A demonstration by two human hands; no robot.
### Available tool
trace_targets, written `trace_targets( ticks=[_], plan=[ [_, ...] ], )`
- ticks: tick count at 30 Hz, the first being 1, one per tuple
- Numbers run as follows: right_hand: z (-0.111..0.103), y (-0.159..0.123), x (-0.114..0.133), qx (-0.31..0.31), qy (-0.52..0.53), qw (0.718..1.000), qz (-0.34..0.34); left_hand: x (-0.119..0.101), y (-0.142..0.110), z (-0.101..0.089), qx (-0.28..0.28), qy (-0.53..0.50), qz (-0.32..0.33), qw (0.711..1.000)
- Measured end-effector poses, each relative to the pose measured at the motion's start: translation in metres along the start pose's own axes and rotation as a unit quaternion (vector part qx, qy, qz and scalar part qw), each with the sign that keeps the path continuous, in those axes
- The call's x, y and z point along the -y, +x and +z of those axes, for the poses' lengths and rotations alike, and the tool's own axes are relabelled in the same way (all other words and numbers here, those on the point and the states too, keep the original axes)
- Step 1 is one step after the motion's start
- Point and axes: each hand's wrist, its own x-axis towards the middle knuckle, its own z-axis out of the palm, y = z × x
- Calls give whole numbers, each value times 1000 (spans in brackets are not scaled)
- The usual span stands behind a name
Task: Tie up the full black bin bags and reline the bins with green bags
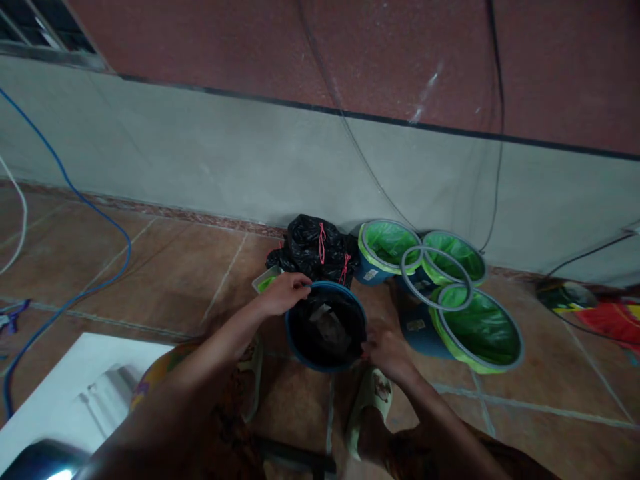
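A round blue trash bin (327, 366) stands on the floor between my feet. Lining it is a black trash bag (306, 328), with crumpled pale waste (331, 328) inside. My left hand (286, 293) is at the bin's far left rim, its fingers pinched on the bag's edge. Over at the right rim, my right hand (386, 348) is closed on the bag's edge too; its fingertips are dim and partly hidden. A loose grey ring (406, 283) leans across the bins to the right.
Blue bins with green liners (393, 241) stand by the wall at right. Tied black bags (305, 237) with red drawstrings lie behind my bin, near a small green-filled tray (265, 280). A white board (60, 393) and blue cable (107, 217) are at left.
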Motion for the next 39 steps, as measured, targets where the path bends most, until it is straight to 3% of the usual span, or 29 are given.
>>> trace_targets(
  ticks=[4,10,13,15,22,30,35,37,39],
  plan=[
    [-27,-8,21,-54,192,978,-63,-9,-2,7,32,-94,35,994],
    [-44,-15,68,-95,416,884,-189,-22,-3,23,129,-197,102,967],
    [-50,-17,83,-101,476,852,-196,-24,1,31,104,-228,91,964],
    [-55,-18,89,-102,480,845,-211,-27,2,32,85,-244,85,962],
    [-55,-4,91,-116,431,877,-178,-43,-5,20,67,-271,96,955],
    [-30,6,98,-3,360,909,-210,-53,-5,29,84,-327,115,934],
    [-20,14,101,-23,250,938,-237,-55,-6,29,105,-352,147,919],
    [-25,14,102,-41,231,946,-223,-48,-2,26,63,-302,138,941],
    [-34,13,102,-57,221,953,-202,-38,5,22,-20,-206,104,973]
  ],
)
